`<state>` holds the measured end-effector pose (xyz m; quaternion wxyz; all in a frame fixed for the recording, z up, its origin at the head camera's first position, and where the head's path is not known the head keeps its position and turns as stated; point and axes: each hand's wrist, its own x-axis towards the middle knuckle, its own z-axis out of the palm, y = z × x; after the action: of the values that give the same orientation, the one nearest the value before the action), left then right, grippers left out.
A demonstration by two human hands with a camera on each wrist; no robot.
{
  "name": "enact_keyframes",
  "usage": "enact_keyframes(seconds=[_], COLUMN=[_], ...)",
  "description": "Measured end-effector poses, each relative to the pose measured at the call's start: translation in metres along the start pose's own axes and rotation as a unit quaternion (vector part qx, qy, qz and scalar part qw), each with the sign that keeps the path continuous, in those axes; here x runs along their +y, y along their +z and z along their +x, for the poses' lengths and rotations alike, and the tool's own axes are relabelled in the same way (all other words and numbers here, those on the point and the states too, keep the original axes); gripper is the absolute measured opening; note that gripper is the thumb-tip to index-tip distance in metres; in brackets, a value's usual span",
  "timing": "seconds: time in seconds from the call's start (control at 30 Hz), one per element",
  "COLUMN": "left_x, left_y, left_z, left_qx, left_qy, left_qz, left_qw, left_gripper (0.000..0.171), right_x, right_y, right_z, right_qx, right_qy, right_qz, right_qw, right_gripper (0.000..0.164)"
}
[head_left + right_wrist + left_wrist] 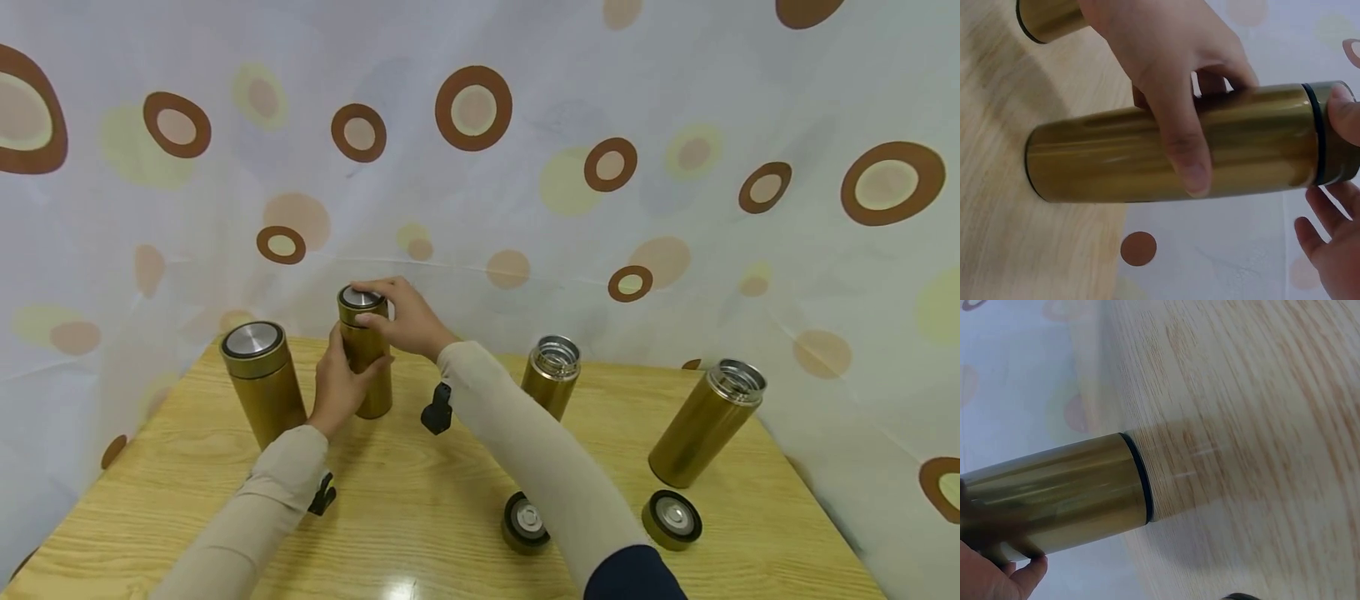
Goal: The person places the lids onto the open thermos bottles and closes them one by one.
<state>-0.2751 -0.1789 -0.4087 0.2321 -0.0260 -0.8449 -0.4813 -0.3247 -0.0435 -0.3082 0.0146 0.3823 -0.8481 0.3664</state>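
A gold thermos flask [375, 396] stands upright on the wooden table, a little left of the middle in the head view. My left hand [345, 379] grips its body, with the thumb across the near side in the right wrist view. On top, the fingers and thumb of my right hand [408, 317] hold the lid [363, 297], which is gold with a silver disc and sits on the flask. A dark ring shows between lid and body in the right wrist view. In the left wrist view the flask's black-edged base [1141, 478] rests on the table.
Another lidded gold flask [262, 392] stands left of my left hand. To the right are two lidless flasks [551, 383] [701, 429] with silver necks, the first partly behind my right sleeve. Two loose lids [517, 542] [667, 533] lie nearer. A patterned cloth [480, 200] hangs behind the table.
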Motion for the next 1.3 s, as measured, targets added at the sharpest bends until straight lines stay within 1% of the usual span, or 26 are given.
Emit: enact_keyframes(seconds=[0.13,0.2,0.27,0.37,0.47,0.53,0.6,0.7,0.8,0.9,0.97,1.03,1.1,1.13,1.2,1.3], left_x=[0.0,0.001,0.001,0.0,-0.001,-0.002,-0.002,-0.001,0.0,0.001,0.0,0.0,0.0,-0.001,-0.001,-0.001], left_y=[0.0,0.0,0.0,0.0,0.0,0.001,0.001,0.0,-0.001,-0.002,-0.002,-0.002,-0.002,-0.002,-0.001,0.0], left_z=[0.001,0.001,0.001,0.0,0.0,0.0,0.0,0.0,0.0,0.0,0.001,0.001,0.001,0.001,0.001,0.0], left_qx=[0.002,0.001,-0.002,-0.007,-0.007,-0.005,-0.004,-0.002,-0.002,-0.003,-0.004,-0.007,-0.009,-0.009,-0.011,-0.01], left_qy=[0.002,-0.002,-0.008,-0.016,-0.018,-0.016,-0.015,-0.013,-0.012,-0.011,-0.012,-0.013,-0.017,-0.02,-0.022,-0.014], left_qz=[0.007,0.012,0.014,0.02,0.019,0.02,0.021,0.029,0.033,0.033,0.033,0.031,0.029,0.029,0.026,0.017], left_qw=[1.0,0.9999,0.9999,0.9997,0.9996,0.9997,0.9997,0.9995,0.9994,0.9994,0.9994,0.9994,0.9994,0.9993,0.9994,0.9997], left_gripper=[0.079,0.079,0.079,0.082,0.082,0.079,0.076,0.073,0.073,0.073,0.074,0.073,0.071,0.07,0.069,0.074], right_x=[0.001,0.0,-0.002,-0.006,-0.011,-0.014,-0.016,-0.02,-0.022,-0.022,-0.023,-0.024,-0.025,-0.025,-0.024,-0.019], right_y=[0.011,0.017,0.024,0.036,0.049,0.056,0.061,0.064,0.065,0.065,0.063,0.06,0.054,0.05,0.039,0.018], right_z=[-0.003,-0.005,-0.007,-0.009,-0.009,-0.009,-0.009,-0.009,-0.008,-0.008,-0.008,-0.008,-0.009,-0.01,-0.009,-0.005], right_qx=[0.071,0.109,0.148,0.211,0.27,0.301,0.321,0.335,0.337,0.334,0.326,0.308,0.272,0.247,0.186,0.082], right_qy=[0.009,0.012,0.014,0.023,0.039,0.052,0.067,0.08,0.087,0.091,0.092,0.094,0.094,0.094,0.087,0.048], right_qz=[0.019,0.02,0.01,-0.016,-0.043,-0.056,-0.069,-0.083,-0.086,-0.089,-0.094,-0.102,-0.112,-0.119,-0.128,-0.125], right_qw=[0.997,0.994,0.989,0.977,0.961,0.951,0.942,0.935,0.934,0.934,0.936,0.941,0.951,0.957,0.97,0.988], right_gripper=[0.048,0.048,0.048,0.048,0.046,0.046,0.046,0.046,0.046,0.046,0.047,0.048,0.05,0.053,0.06,0.069])
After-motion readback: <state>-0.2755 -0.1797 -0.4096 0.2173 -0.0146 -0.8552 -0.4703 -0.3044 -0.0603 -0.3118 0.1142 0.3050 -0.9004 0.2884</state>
